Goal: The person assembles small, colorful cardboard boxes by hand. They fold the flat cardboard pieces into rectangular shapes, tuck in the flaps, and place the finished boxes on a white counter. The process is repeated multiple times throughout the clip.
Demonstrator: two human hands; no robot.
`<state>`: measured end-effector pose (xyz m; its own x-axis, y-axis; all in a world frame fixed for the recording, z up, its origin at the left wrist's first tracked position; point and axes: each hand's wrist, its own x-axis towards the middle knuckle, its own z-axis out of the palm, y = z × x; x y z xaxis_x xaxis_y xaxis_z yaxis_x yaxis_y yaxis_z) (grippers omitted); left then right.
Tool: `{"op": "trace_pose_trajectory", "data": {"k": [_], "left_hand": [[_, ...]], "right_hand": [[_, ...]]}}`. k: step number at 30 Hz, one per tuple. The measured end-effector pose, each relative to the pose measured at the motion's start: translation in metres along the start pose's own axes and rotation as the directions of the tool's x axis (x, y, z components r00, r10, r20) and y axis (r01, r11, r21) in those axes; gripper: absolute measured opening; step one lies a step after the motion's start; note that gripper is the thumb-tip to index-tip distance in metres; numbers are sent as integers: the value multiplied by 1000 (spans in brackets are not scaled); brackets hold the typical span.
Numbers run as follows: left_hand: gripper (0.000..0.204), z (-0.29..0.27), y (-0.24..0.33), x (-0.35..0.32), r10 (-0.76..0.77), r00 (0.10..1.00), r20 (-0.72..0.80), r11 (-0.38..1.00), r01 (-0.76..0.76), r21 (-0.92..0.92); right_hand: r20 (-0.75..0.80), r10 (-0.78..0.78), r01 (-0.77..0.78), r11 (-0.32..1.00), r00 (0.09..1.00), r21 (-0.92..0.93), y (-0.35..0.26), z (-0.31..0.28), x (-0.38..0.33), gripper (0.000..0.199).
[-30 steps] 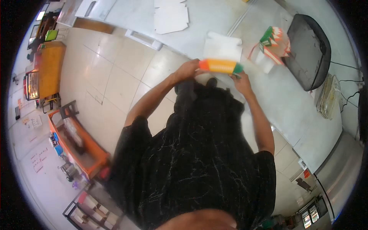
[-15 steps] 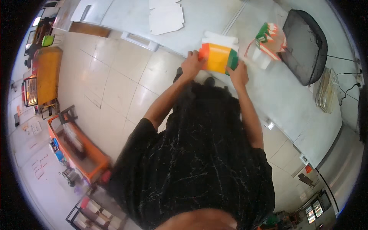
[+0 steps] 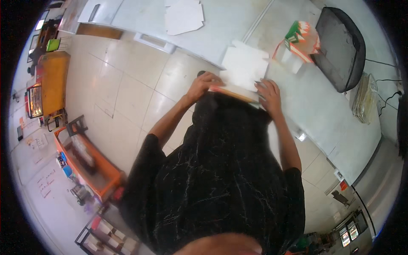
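Observation:
A cardboard carton (image 3: pixel 233 93), orange, yellow and green on its outer face, is tilted at the table's near edge, close to my body. Its coloured side shows only as a thin strip. My left hand (image 3: pixel 204 86) is closed on its orange end. My right hand (image 3: pixel 270 97) holds the opposite end with bent fingers; the thumb is hidden. Just beyond the carton lies a white die-cut cardboard piece (image 3: pixel 245 64) with notched edges; whether it joins the carton I cannot tell.
To the right on the white table (image 3: pixel 323 114) stands a folded green, orange and white carton (image 3: pixel 299 40). Behind it is a dark mesh chair back (image 3: pixel 340 49), with a plastic-wrapped stack (image 3: pixel 364 100) nearby. Another white cardboard blank (image 3: pixel 184 17) lies at the far side.
Both hands have drawn the carton toward my body and tipped it, so its yellow face no longer shows. More of the white piece behind it is visible.

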<state>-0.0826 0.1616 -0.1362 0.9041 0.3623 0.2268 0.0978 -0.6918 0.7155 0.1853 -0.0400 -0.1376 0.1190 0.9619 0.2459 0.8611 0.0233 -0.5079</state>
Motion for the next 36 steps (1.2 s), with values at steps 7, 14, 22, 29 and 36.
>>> {"op": "trace_pose_trajectory", "data": {"k": [7, 14, 22, 29, 36], "left_hand": [[40, -5, 17, 5, 53, 988, 144, 996, -62, 61], [39, 18, -22, 26, 145, 967, 211, 976, -175, 129], [32, 24, -12, 49, -478, 846, 235, 831, 523, -190], [43, 44, -16, 64, -680, 732, 24, 713, 669, -208], [32, 14, -10, 39, -462, 860, 218, 775, 511, -372]], "right_hand": [[119, -150, 150, 989, 982, 7, -4, -8, 21, 40], [167, 91, -147, 920, 982, 363, 7, 2, 12, 42], [344, 596, -687, 595, 726, 418, 4, 13, 38, 31], [269, 778, -806, 457, 567, 376, -4, 22, 58, 37], [66, 544, -477, 665, 837, 574, 9, 21, 10, 34]]}}
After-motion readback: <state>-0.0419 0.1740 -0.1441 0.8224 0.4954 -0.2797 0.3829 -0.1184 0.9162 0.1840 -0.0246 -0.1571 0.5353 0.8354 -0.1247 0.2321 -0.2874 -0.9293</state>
